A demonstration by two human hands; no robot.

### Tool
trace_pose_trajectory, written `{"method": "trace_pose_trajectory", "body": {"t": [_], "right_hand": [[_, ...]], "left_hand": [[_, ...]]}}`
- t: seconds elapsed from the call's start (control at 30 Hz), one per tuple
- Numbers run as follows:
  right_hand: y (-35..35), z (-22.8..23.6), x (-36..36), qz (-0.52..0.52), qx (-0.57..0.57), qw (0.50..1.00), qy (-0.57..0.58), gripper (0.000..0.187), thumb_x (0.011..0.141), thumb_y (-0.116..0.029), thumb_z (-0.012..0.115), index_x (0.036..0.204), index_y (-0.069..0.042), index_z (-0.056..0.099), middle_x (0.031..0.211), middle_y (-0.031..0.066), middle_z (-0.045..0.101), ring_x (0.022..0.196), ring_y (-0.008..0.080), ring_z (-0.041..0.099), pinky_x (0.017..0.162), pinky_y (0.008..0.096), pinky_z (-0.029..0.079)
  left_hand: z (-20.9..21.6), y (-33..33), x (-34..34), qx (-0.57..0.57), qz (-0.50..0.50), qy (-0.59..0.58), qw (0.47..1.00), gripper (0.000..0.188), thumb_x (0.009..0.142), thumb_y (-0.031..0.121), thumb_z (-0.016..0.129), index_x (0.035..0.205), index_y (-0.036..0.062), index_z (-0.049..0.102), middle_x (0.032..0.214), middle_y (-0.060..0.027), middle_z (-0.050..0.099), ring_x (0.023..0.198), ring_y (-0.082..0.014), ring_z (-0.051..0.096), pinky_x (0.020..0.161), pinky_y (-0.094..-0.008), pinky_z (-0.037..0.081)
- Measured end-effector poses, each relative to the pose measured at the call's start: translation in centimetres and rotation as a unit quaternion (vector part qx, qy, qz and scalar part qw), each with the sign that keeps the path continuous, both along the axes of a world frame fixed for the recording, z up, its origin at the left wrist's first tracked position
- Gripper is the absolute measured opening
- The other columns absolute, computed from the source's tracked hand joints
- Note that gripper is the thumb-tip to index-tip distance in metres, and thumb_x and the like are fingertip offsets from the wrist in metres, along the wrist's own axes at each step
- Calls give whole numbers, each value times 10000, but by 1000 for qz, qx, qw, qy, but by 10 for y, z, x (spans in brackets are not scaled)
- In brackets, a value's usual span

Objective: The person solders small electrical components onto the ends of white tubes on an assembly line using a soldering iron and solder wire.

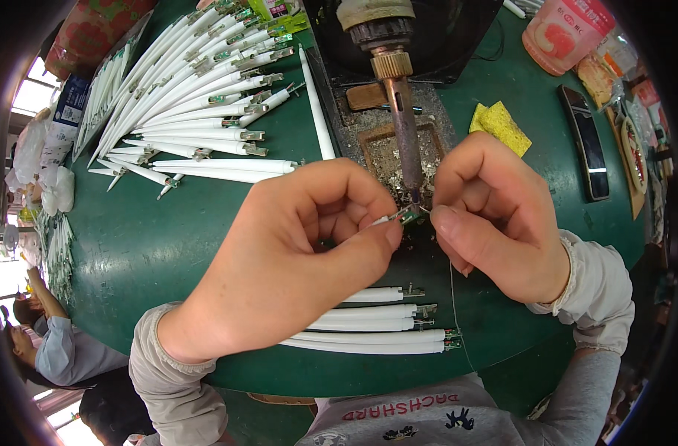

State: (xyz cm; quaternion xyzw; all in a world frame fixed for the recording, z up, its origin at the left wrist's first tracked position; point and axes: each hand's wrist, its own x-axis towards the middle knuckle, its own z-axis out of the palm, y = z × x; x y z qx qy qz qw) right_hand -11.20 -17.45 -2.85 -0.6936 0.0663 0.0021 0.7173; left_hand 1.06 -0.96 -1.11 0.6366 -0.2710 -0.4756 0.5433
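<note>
A soldering iron point(404, 134) points down at the middle, its tip between my two hands. My left hand point(302, 253) pinches a small part with a green circuit board end point(410, 217) between thumb and forefinger, right at the tip. A bit of white shows at its grip; the rest is hidden behind the fingers. My right hand point(495, 215) pinches a thin solder wire point(452, 290) close to the tip, and the wire trails down toward my lap. Below my left hand lie several white pen-shaped tubes point(383, 324), with metal and green board ends facing right.
A large fan of white tubes point(183, 97) covers the far left. Under the iron sits a stand tray point(368, 141) with solder crumbs. Yellow sponges point(506, 128), a phone point(585, 141) and a pink tub point(565, 33) lie to the right. Another person point(64, 349) sits at far left.
</note>
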Motion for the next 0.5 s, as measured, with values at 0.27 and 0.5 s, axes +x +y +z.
{"method": "trace_pose_trajectory", "body": {"t": [0.27, 0.5], "right_hand": [[-1, -5, 0, 15, -34, 998, -52, 156, 862, -75, 533, 905, -10, 398, 678, 35, 477, 496, 65, 463, 435, 188, 359], [4, -3, 2, -2, -5, 997, -81, 154, 864, -76, 530, 908, -11, 397, 694, 38, 480, 501, 74, 476, 441, 191, 376]], "left_hand": [[1, -4, 4, 23, 20, 99, 995, 84, 823, 61, 571, 878, 20, 522, 693, -40, 552, 493, -53, 453, 392, -163, 277], [5, -4, 4, 30, 15, 94, 995, 77, 822, 60, 559, 879, 21, 525, 683, -47, 550, 487, -53, 451, 384, -164, 270]]}}
